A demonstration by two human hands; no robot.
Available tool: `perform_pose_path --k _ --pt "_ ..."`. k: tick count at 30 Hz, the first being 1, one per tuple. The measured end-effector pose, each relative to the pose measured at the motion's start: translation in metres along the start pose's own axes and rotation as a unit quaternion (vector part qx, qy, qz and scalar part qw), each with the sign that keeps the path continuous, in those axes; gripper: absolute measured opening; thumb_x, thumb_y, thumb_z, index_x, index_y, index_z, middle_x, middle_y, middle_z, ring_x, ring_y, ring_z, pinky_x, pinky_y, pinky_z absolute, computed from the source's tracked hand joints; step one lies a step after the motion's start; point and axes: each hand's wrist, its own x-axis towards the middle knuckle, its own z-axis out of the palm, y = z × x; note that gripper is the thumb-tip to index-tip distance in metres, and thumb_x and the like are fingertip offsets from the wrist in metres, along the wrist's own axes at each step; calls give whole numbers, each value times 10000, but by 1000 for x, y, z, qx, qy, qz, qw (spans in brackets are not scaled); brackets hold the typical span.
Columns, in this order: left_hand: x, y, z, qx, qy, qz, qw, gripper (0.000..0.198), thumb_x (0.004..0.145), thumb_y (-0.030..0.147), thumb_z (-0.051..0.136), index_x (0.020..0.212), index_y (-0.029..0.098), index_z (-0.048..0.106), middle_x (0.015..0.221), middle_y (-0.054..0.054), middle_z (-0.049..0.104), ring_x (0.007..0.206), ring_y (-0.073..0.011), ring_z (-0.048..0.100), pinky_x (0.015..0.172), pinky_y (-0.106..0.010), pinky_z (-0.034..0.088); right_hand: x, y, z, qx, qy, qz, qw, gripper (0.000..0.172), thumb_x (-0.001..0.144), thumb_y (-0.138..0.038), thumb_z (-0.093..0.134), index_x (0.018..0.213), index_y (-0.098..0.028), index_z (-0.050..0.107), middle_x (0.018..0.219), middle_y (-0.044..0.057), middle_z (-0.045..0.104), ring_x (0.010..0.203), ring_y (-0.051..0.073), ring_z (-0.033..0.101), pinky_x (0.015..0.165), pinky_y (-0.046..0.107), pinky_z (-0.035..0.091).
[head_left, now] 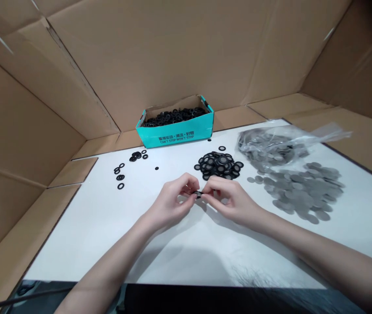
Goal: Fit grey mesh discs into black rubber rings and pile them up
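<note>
My left hand [172,200] and my right hand [230,198] meet over the middle of the white table [107,226]. Both pinch one small black rubber ring [198,194] between their fingertips. Just behind the hands lies a pile of black rings with grey discs set in them [219,165]. To the right, loose grey mesh discs [303,192] are spread on the table. A few bare black rings [120,174] lie scattered to the left.
A teal cardboard box [175,133] full of black rings stands at the back centre. A clear plastic bag [271,146] of grey discs lies at the back right. Brown cardboard walls [25,131] enclose the table on three sides.
</note>
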Motion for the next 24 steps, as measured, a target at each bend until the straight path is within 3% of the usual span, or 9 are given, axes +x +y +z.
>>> perform_pose_path --k 6,24 --pt "1 1 -2 3 -22 -7 1000 126 849 73 544 901 183 512 840 13 569 748 -95 571 705 -223 497 1 -1 -1 -4 -4 -17 1000 166 887 -112 564 734 -172 586 692 0 568 627 110 527 571 227 388" --pt "1 2 -2 -8 -4 -34 999 107 840 123 590 897 180 519 828 6 587 726 -99 578 691 -233 499 0 -4 -3 -18 -4 -22 1000 175 882 -112 573 719 -173 571 684 -6 557 628 106 527 573 223 381"
